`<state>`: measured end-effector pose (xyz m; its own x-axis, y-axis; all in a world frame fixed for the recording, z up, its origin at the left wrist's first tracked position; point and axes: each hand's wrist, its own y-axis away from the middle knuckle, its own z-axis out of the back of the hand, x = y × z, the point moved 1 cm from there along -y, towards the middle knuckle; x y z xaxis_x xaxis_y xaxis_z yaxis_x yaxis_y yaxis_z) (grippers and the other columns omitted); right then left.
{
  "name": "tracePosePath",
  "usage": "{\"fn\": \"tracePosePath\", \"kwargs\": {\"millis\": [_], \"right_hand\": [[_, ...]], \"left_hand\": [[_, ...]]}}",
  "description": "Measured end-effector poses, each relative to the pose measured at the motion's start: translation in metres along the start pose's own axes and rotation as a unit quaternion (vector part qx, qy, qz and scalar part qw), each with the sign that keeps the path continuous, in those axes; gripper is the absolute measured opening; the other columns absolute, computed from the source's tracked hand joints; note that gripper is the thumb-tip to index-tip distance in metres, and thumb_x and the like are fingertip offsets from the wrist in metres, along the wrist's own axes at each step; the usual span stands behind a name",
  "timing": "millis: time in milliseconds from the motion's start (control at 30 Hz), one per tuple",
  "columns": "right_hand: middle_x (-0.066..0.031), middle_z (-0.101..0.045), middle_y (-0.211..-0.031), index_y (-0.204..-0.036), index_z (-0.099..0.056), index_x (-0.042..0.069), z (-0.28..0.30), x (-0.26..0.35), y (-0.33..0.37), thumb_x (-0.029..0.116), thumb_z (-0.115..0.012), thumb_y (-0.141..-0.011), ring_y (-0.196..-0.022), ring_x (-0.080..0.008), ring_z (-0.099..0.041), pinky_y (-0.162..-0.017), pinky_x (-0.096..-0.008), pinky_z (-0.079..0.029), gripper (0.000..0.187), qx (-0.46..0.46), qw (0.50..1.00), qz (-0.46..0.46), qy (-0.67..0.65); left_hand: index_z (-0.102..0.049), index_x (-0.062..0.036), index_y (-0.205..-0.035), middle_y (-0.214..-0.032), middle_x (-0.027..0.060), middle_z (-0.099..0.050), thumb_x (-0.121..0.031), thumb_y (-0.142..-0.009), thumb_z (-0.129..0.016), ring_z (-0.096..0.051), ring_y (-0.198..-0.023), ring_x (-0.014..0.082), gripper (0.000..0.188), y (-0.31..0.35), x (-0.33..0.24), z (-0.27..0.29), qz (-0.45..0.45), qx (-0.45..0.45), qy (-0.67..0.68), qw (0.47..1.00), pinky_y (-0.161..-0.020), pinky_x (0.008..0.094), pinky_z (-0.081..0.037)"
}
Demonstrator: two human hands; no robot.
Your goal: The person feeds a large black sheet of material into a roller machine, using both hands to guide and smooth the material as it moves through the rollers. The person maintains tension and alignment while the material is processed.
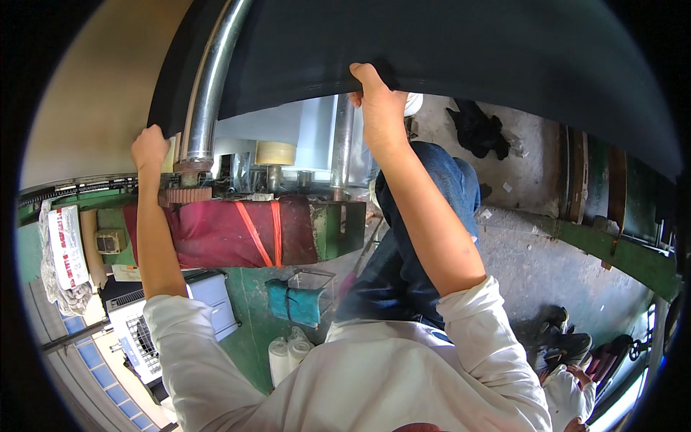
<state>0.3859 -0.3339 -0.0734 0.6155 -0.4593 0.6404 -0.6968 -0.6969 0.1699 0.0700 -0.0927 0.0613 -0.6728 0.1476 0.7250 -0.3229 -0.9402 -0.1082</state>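
Note:
A wide sheet of black fabric stretches across the top of the view, its near edge curving from left to right. My right hand is closed on that edge near the middle, the thumb lying on top of the cloth. Further left, my left hand is closed at the fabric's left corner, beside a shiny metal roller. What its fingers hold is partly hidden, but the black cloth runs right up to them. Both arms reach forward, away from my body.
Below the roller, a dark red cloth tied with orange strips covers a green machine frame. A toothed gear sits at the roller's end. Another person is low at the right. Dark cloth lies on the floor.

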Motion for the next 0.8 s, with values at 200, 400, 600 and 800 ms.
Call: {"fn": "tracePosePath", "kwargs": {"millis": [200, 400, 600, 800], "right_hand": [[-0.0032, -0.054, -0.068, -0.076, -0.053, 0.003, -0.002, -0.002, 0.000, 0.012, -0.065, -0.068, -0.053, -0.0122, -0.050, -0.048, -0.0258, -0.042, 0.017, 0.008, 1.000, 0.004, -0.007], [-0.0034, -0.055, -0.068, -0.071, -0.057, 0.002, -0.002, -0.004, 0.004, 0.011, -0.065, -0.068, -0.060, -0.0142, -0.053, -0.056, -0.0286, -0.043, 0.012, -0.036, 0.998, -0.012, 0.048], [-0.0015, -0.053, -0.067, -0.074, -0.055, 0.003, -0.009, -0.013, 0.004, 0.011, -0.065, -0.068, -0.057, -0.0108, -0.050, -0.048, -0.0248, -0.040, 0.014, -0.041, 0.999, 0.025, 0.007], [-0.0063, -0.053, -0.092, -0.099, -0.048, -0.001, 0.000, -0.006, 0.000, 0.001, -0.060, -0.065, -0.087, -0.0166, -0.052, -0.076, -0.0273, -0.042, 0.035, 0.008, 1.000, -0.012, -0.018]], "left_hand": [[-0.064, -0.0045, -0.086, -0.092, 0.0184, -0.064, -0.014, -0.074, -0.056, -0.062, -0.088, 0.0343, 0.017, -0.005, 0.009, -0.013, -0.014, 0.005, -0.018, 1.000, -0.074, 0.0435, -0.051], [-0.062, -0.0043, -0.087, -0.089, 0.0196, -0.064, -0.015, -0.076, -0.055, -0.062, -0.086, 0.0355, 0.017, -0.018, 0.012, -0.025, -0.031, -0.033, -0.012, 0.999, -0.073, 0.0452, -0.050], [-0.059, -0.0038, -0.089, -0.089, 0.0195, -0.063, -0.014, -0.078, -0.054, -0.061, -0.087, 0.0365, 0.017, -0.026, 0.043, -0.072, -0.022, -0.024, -0.007, 0.999, -0.073, 0.0464, -0.049], [-0.058, -0.0023, -0.090, -0.091, 0.0193, -0.062, -0.014, -0.077, -0.055, -0.061, -0.087, 0.0375, 0.018, -0.021, 0.004, -0.019, -0.062, -0.065, 0.003, 0.996, -0.074, 0.0461, -0.049]]}}
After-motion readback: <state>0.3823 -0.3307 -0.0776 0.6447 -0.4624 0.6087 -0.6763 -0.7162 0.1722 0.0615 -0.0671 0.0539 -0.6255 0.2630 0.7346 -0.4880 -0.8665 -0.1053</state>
